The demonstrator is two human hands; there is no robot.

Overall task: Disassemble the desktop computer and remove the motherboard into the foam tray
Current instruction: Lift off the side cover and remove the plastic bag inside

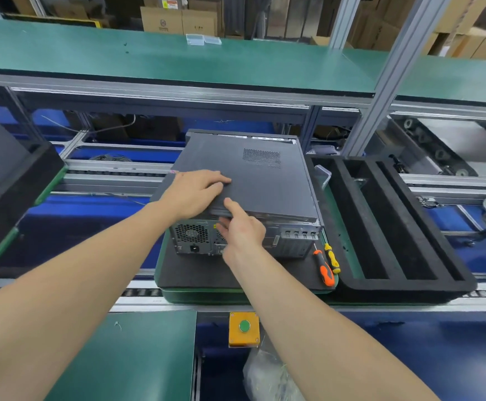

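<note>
Here's the desktop computer, lying on its side on the black foam pad, pushed toward the pad's far edge with its rear face turned to the near edge, and both hands are on it. The left hand lies flat on the grey side panel close to the near left corner, fingers straight and side by side, pressing down on the metal and holding nothing. The right hand is at the panel's near edge, thumb stretched up onto the top of the lip and the other fingers curled in against the rear face just below it, so it pinches that lip between thumb and fingers (the fingertips themselves are hidden behind the hand). Just left of it on the rear face is the power supply's fan grille, with the power socket beneath. The panel is on the case and closed, its vent mesh toward the far right corner. At the pad's near right corner lie two screwdrivers side by side, an orange-handled one and a yellow-handled one, apart from the case. Just beyond them to the right is the black foam tray, its long slots running near to far. At the conveyor's near rail is a yellow button box with a green button.
</note>
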